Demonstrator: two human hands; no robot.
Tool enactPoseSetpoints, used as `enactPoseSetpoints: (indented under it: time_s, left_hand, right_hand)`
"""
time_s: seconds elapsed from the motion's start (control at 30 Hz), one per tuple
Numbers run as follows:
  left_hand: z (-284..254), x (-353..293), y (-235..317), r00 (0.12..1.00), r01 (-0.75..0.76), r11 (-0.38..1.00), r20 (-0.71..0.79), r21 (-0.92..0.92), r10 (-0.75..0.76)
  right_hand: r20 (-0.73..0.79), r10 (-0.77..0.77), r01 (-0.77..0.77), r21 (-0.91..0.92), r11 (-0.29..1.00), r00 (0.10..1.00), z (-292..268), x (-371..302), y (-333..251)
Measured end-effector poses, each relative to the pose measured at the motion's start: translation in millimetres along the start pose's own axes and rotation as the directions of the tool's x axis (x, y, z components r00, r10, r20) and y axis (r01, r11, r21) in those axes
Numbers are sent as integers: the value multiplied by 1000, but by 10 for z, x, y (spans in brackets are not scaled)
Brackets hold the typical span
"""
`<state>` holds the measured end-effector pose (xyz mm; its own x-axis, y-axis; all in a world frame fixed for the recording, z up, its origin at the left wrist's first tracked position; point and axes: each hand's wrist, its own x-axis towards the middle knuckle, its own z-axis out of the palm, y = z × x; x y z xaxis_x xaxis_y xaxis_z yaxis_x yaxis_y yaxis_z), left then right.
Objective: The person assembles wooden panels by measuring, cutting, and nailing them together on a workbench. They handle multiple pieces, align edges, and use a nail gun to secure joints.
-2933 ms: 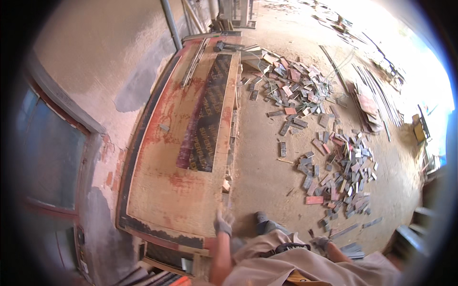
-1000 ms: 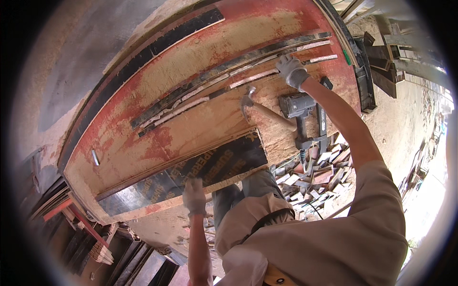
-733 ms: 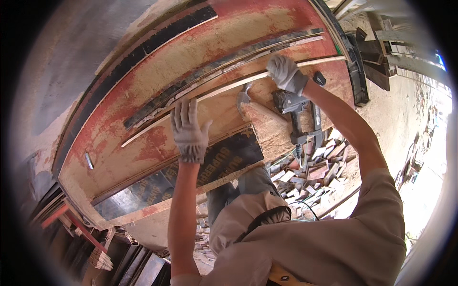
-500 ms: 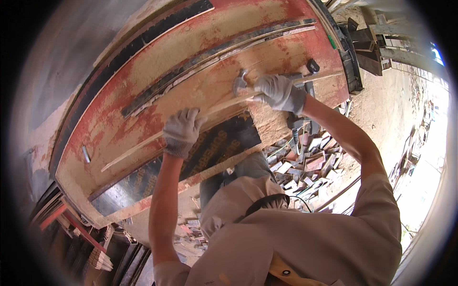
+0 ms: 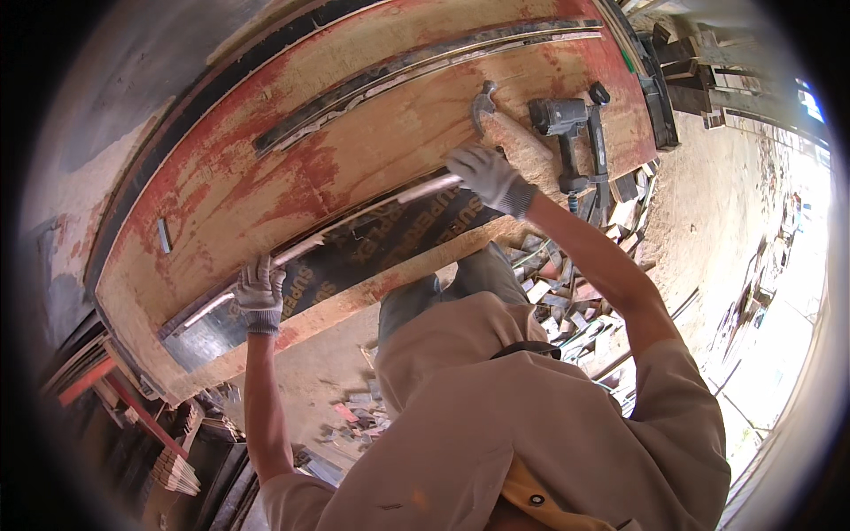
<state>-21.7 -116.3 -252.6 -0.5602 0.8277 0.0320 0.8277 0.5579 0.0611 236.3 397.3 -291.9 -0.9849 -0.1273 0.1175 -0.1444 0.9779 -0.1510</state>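
A thin wooden strip (image 5: 429, 188) lies along the far edge of a black-faced plywood panel (image 5: 381, 243) on the workbench. My left hand (image 5: 259, 296), in a grey-white knit glove, grips the strip toward its left end, fingers over the panel's edge. Farther right, my right hand (image 5: 485, 180), gloved alike, has its fingers curled over the strip near the panel's other end. Just beyond that hand lies a claw hammer (image 5: 482, 106). A black nail gun (image 5: 567, 133) rests to the right of the hammer.
Long dark-edged strips (image 5: 398, 66) lie across the far part of the red, sawdust-covered workbench (image 5: 212, 203). A small metal piece (image 5: 165, 235) sits at the left. Wood offcuts (image 5: 562, 292) litter the ground at right; stacked timber (image 5: 177, 469) stands at lower left.
Both hands have brought the strip nearer to me, from across the bench onto the panel's far edge. My left hand has slid leftward along it. The nail gun and hammer are now uncovered.
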Motion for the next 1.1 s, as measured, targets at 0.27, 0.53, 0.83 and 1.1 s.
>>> enactPoseSetpoints:
  time_s: [0.27, 0.53, 0.83, 1.1]
  left_hand:
    - [433, -31, -206, 991, 113, 976, 95, -187, -96]
    - [480, -97, -98, 991, 97, 995, 99, -35, -93]
    - [453, 10, 212, 900, 352, 932, 241, 85, -362]
    - [186, 787, 2175, 887, 437, 826, 16, -356, -462]
  right_hand:
    - [82, 165, -169, 42, 985, 983, 218, 118, -101]
    - [138, 140, -146, 34, 989, 980, 186, 130, -104]
    - [284, 783, -792, -111, 601, 554, -704, -606, 2009]
    - [164, 946, -956, 139, 259, 281, -76, -1496, 3873]
